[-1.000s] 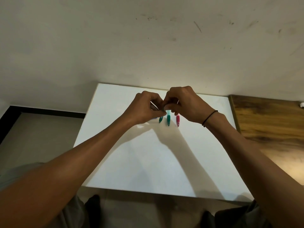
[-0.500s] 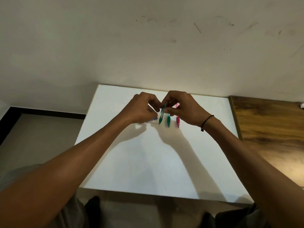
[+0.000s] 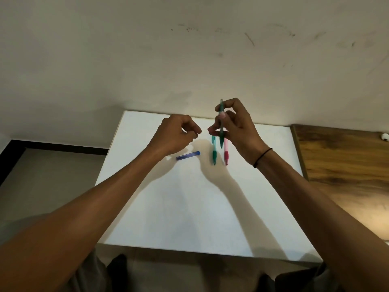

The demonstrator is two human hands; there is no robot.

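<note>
- The person's knees in dark trousers (image 3: 294, 281) are nearest, under the near edge of the white table (image 3: 179, 218).
- Both bare forearms reach out over the table; the right wrist wears a black band (image 3: 263, 157).
- A short blue pen piece (image 3: 188, 155) lies slantwise on the table, just below the left hand.
- Right of it, a lying green pen (image 3: 214, 153) and a pink pen (image 3: 226, 153) rest side by side, tips toward the person.
- The left hand (image 3: 176, 134) hovers above the table with its fingers curled in, thumb against forefinger (a pale sliver shows in the curl, too small to identify).
- The right hand (image 3: 235, 125) is raised and pinches the held green pen (image 3: 221, 131) between thumb and fingers; the pen stands nearly upright, tip down, in the air above the two lying pens.
- A wooden table (image 3: 341, 161) adjoins on the right.
- Behind everything stands a scuffed pale wall (image 3: 189, 60).
</note>
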